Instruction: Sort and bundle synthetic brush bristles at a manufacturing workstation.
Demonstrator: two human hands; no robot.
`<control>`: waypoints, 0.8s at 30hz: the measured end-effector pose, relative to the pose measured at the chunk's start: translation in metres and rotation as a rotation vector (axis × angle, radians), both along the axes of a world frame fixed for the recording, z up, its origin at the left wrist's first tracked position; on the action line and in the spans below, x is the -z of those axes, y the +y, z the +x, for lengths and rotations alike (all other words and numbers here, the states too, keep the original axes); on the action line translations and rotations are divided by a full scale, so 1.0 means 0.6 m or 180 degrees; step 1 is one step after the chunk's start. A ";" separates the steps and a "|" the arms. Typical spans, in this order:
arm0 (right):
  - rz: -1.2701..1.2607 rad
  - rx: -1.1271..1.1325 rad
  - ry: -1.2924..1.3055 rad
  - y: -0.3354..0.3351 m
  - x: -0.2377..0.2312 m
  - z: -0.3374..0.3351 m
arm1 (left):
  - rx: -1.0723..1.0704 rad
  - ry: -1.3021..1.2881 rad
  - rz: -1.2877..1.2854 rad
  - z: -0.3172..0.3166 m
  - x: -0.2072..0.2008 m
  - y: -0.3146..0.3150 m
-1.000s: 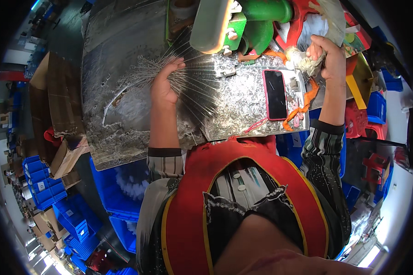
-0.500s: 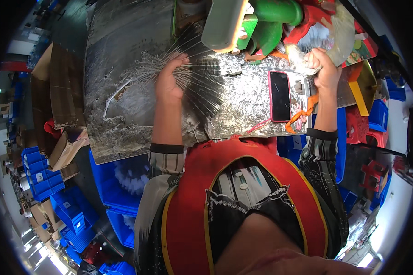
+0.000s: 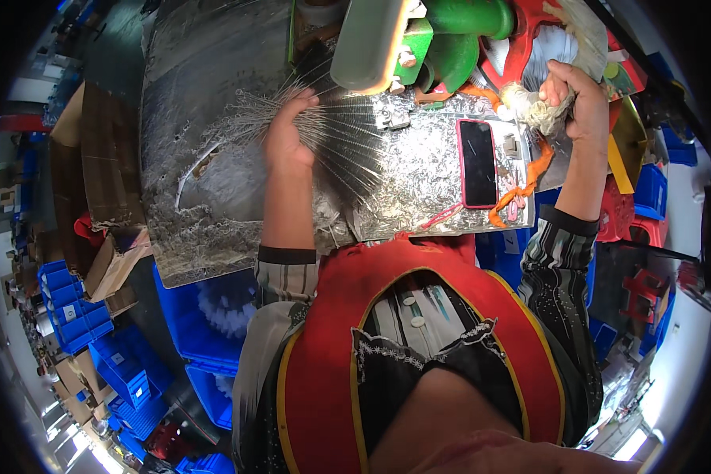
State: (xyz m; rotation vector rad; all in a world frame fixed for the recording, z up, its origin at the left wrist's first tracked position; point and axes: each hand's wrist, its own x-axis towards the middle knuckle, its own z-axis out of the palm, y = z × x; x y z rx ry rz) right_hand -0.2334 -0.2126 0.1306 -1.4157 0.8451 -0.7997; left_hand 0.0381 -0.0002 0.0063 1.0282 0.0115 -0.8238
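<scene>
A fanned bunch of thin twisted wires (image 3: 332, 126), with looped ends to the left and dark, fine-ribbed ends spreading right, lies across the metal worktop. My left hand (image 3: 291, 130) is closed around its middle, thumb on top. At the upper right, my right hand (image 3: 581, 99) has its fingers curled together against a crumpled whitish wrap (image 3: 533, 110). What those fingers pinch is hidden. Just behind them a pale bundle of fine strands (image 3: 551, 51) sits in a red holder (image 3: 521, 47). A green machine (image 3: 454, 55) stands between my hands at the back.
A grey lamp head (image 3: 370, 43) overhangs the worktop (image 3: 205, 158). A phone with a red edge (image 3: 478, 162), an orange cloth strip (image 3: 529, 186) and a small metal block (image 3: 391, 116) lie there. Blue bins (image 3: 186, 324) stand below; cardboard boxes (image 3: 107, 158) are at left.
My right hand has moved a little to the right and turned, and the whitish wrap has shifted with it. My left hand stays on the wires. The whole view has shifted slightly.
</scene>
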 end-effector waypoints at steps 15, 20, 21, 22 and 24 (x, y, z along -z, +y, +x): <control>-0.1009 0.0511 -0.1185 -0.014 0.185 0.017 | 0.1422 -0.0170 0.0251 0.010 0.011 0.055; -0.1324 0.0321 -0.1112 0.000 0.169 0.022 | 0.0883 0.0495 -0.0416 0.006 0.010 0.066; -0.1210 0.0355 -0.1063 0.001 0.166 0.021 | 0.0883 0.0503 -0.0511 0.008 0.009 0.066; -0.1093 0.0388 -0.1012 0.002 0.164 0.020 | 0.0898 0.0498 -0.0521 0.010 0.010 0.063; -0.0799 0.0340 -0.0928 0.005 0.135 0.008 | 0.0822 0.0494 -0.0593 0.013 0.013 0.054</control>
